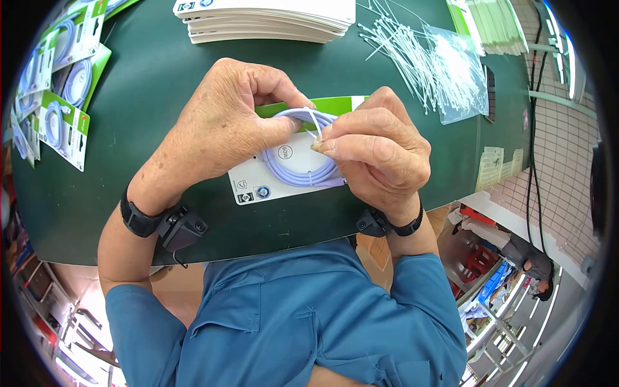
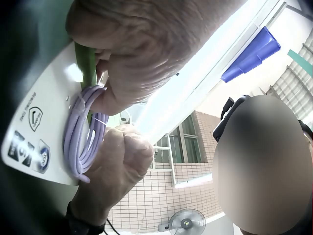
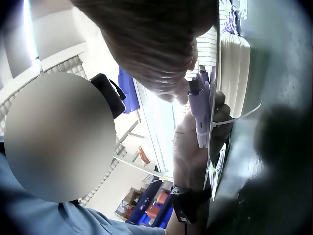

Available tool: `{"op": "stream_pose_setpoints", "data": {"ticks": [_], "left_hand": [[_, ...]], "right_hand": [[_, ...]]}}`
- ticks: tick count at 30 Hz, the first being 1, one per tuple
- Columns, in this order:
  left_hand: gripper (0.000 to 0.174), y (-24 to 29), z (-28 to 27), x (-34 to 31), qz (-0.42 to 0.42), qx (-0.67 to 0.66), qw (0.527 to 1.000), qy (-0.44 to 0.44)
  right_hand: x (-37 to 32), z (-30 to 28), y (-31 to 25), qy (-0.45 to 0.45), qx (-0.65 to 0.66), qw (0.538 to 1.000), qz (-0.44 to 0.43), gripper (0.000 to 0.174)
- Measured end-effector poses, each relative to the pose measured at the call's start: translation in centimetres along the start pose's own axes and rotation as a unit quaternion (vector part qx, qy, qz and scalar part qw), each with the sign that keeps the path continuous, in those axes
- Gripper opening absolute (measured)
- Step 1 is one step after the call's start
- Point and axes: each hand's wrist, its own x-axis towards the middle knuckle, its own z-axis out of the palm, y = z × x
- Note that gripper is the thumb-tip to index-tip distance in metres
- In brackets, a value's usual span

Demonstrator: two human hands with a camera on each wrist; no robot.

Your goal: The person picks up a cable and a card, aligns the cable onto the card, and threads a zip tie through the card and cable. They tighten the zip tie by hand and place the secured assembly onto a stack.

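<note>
A coil of lilac cable (image 1: 296, 178) lies against a white and green printed card (image 1: 248, 175), held over the green table. My left hand (image 1: 219, 122) grips the card and coil at the upper left, its thumb on the cable. With thumb and index finger, my right hand (image 1: 383, 145) pinches a thin white cable tie (image 1: 314, 120) that loops round the coil's top. Another white tie binds the coil's lower side. In the right wrist view, a tie's tail (image 3: 247, 116) sticks out behind the card, and the cable's plug (image 3: 194, 87) faces the camera.
A stack of white cards (image 1: 267, 27) stands at the back. Loose white cable ties (image 1: 403, 61) spill beside a clear bag (image 1: 456, 77) of them at the back right, near a green-edged card stack (image 1: 496, 26). Carded cable packs (image 1: 57, 122) pile up at the left.
</note>
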Motion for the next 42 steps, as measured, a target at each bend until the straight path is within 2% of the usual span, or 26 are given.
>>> {"op": "stream_pose_setpoints", "data": {"ticks": [2,21,30,34,37,39,40,42], "left_hand": [[0.022,0.5,-0.2,0.0,-0.023,0.021,0.999,-0.019],[0.024,0.7,-0.1,-0.1,-0.009,0.05,0.999,-0.013],[0.017,0.3,0.2,-0.1,-0.024,0.027,0.999,-0.022],[0.019,0.1,0.4,-0.1,0.0,0.017,1.0,-0.002],[0.02,0.0,0.4,-0.1,0.051,0.101,0.994,0.004],[0.019,0.6,0.3,-0.2,0.03,0.109,0.994,0.003],[0.019,0.4,0.3,-0.2,0.058,0.113,0.992,-0.005],[0.017,-0.3,0.3,-0.2,-0.01,0.049,0.999,0.004]], "right_hand": [[-0.1,0.0,0.0,0.002,0.0,1.0,0.004,0.026],[0.0,0.4,0.2,0.002,0.003,1.0,0.006,0.028],[0.3,0.7,0.2,-0.043,-0.078,0.996,-0.032,0.032],[0.8,0.7,-0.6,-0.057,-0.115,0.991,-0.048,0.035],[0.6,0.6,-0.4,-0.039,-0.107,0.993,-0.044,0.036],[0.6,0.4,-0.4,-0.024,-0.125,0.99,-0.059,0.036],[0.8,0.4,-0.6,-0.017,-0.106,0.993,-0.055,0.036],[0.8,0.1,-0.6,-0.009,-0.101,0.993,-0.055,0.036]]}}
